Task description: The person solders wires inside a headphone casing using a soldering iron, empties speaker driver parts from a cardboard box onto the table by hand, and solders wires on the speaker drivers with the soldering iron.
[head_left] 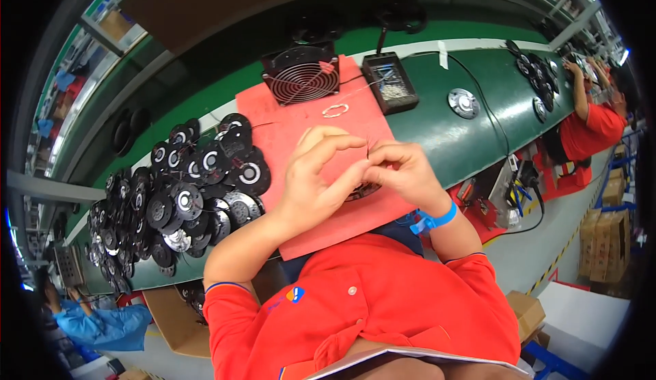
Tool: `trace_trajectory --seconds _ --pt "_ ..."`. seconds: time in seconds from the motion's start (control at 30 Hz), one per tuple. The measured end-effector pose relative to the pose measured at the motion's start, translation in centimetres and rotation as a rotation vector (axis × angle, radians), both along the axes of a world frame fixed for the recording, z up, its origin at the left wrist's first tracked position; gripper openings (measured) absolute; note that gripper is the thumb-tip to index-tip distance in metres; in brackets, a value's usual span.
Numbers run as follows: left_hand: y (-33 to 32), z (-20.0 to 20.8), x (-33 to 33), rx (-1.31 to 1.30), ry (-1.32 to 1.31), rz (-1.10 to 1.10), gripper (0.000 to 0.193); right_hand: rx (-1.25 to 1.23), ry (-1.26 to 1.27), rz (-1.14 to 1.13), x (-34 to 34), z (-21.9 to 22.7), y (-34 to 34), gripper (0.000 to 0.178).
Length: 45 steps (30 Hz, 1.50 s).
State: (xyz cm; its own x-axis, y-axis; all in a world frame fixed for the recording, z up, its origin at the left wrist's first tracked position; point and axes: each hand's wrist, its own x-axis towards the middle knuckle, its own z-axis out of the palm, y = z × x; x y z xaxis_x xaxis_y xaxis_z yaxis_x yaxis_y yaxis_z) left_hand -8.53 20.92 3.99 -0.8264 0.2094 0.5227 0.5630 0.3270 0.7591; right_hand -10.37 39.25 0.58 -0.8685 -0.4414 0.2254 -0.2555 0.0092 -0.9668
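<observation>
My left hand (316, 178) is curled above the pink mat (263, 117), its thumb pressed against my right fingertips. What lies in its grasp is hidden. My right hand (407, 174) pinches thin dark wires (367, 150) that stick up between the two hands. Under the fingers, a round dark disc part (362, 192) shows in part on the mat; my hands cover most of it. A blue band circles my right wrist.
A heap of black and silver discs (184, 202) covers the bench to the left. Beyond my hands stand a fan with a wire guard (301, 81) and a black box of small parts (391, 86). A pale wire loop (335, 111) and single silver disc (463, 103) lie nearby. Co-workers sit at both sides.
</observation>
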Motion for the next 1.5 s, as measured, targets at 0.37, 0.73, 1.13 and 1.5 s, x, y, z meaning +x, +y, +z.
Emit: trace_trajectory --seconds 0.37,0.73,1.13,1.5 --pt "-0.9 -1.3 -0.8 0.318 -0.525 -0.189 0.009 -0.074 -0.123 -0.01 0.2 0.2 -0.8 0.012" --pt "-0.6 -1.6 -0.9 0.311 -0.719 -0.208 0.013 0.027 0.053 -0.018 -1.0 2.4 -0.4 0.015" --pt "-0.7 -1.3 -1.1 0.337 -0.768 -0.208 0.011 -0.139 -0.191 0.01 -1.3 1.6 -0.4 0.007" --pt "-0.6 -1.6 -1.3 0.421 -0.724 -0.208 0.01 -0.139 -0.182 -0.03 -1.4 1.2 -0.2 0.007"
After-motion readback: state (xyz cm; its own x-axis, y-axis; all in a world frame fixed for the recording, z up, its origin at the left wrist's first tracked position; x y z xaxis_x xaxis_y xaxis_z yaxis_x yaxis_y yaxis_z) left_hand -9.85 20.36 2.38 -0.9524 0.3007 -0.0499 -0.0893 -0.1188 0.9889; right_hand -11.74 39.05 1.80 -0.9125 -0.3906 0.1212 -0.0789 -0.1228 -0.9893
